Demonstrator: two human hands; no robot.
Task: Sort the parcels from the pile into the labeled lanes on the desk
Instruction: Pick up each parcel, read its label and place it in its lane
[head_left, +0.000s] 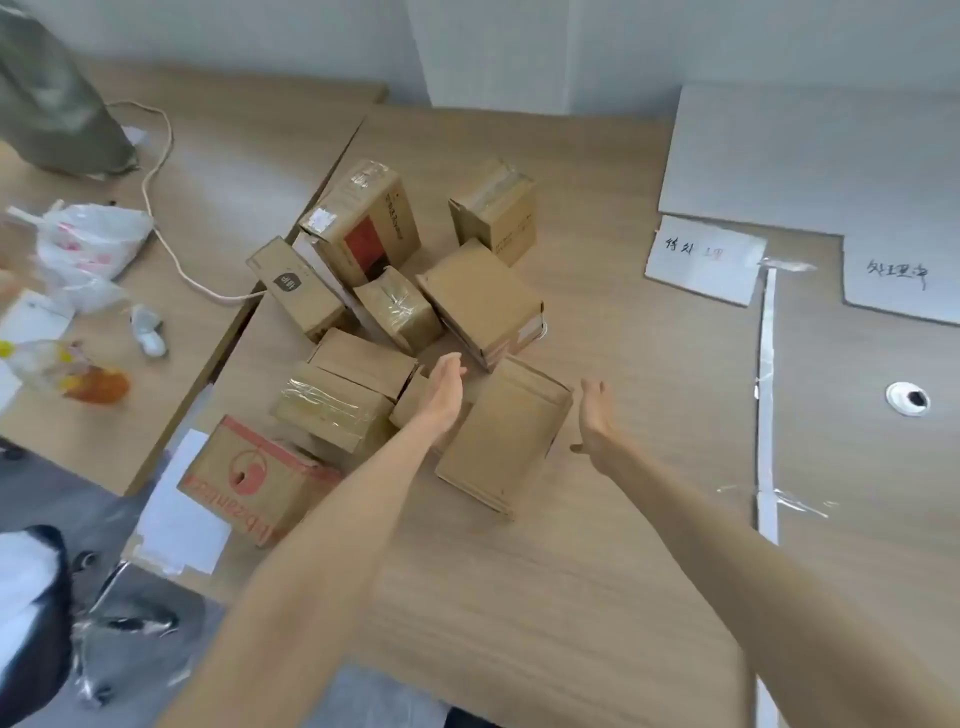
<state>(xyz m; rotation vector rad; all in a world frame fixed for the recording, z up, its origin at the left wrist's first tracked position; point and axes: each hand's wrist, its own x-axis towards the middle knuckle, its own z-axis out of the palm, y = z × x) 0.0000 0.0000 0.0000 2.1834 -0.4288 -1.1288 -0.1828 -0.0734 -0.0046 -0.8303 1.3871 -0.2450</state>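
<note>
A pile of several brown cardboard parcels (384, 291) lies on the wooden desk (545, 597), left of centre. Nearest me is a flat brown parcel (506, 436), lying tilted at the pile's right edge. My left hand (441, 395) is open, palm turned right, at that parcel's left side. My right hand (597, 415) is open, palm turned left, just off its right side. Neither hand grips it. A white tape strip (764, 395) runs down the desk at the right. Two white labels with handwriting, the left label (704, 260) and the right label (901, 275), mark the lanes beside it.
A big grey card sheet (831, 156) lies at the back right. A round cable hole (908, 399) sits right of the tape. The neighbouring desk at left holds plastic bags (93, 239), a cord (156, 171) and small clutter. A box with red print (254, 478) overhangs the pile's near left.
</note>
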